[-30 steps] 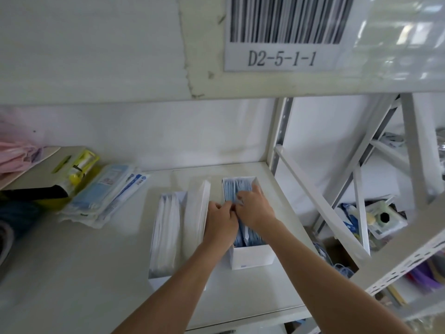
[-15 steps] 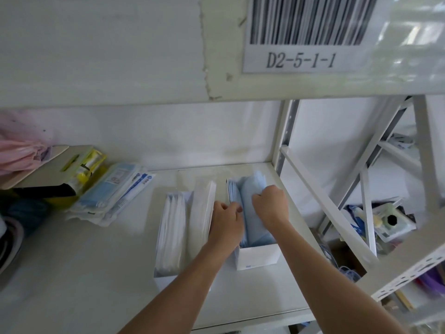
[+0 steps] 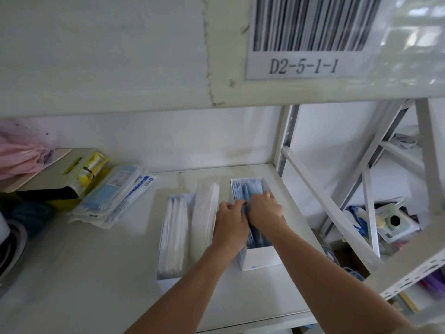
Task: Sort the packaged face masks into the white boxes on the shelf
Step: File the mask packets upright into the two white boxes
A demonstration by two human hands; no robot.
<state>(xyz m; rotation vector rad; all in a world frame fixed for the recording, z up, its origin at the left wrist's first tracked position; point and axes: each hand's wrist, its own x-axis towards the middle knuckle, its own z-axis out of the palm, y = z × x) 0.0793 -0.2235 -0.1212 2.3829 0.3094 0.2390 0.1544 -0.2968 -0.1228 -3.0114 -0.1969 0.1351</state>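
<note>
Two white boxes stand side by side on the shelf. The right box (image 3: 261, 260) holds blue packaged masks (image 3: 248, 189) standing on edge. The left box (image 3: 166, 277) holds white packaged masks (image 3: 174, 227), and its raised lid (image 3: 206, 213) stands between the boxes. My left hand (image 3: 230, 224) and my right hand (image 3: 266, 210) meet over the right box, fingers pinched on the blue packets and pressing them down. A loose pile of packaged masks (image 3: 118, 196) lies on the shelf to the left.
A yellow-green packet on a cardboard box (image 3: 81, 169) and a pink bag (image 3: 19, 157) sit at the far left. A shelf upright (image 3: 285, 138) and diagonal brace (image 3: 332, 213) bound the right side. The upper shelf beam with a barcode label (image 3: 305, 37) hangs overhead.
Half a second ago my right hand held a blue packet raised above the right box; now that packet is down among the others and both hands press on them.
</note>
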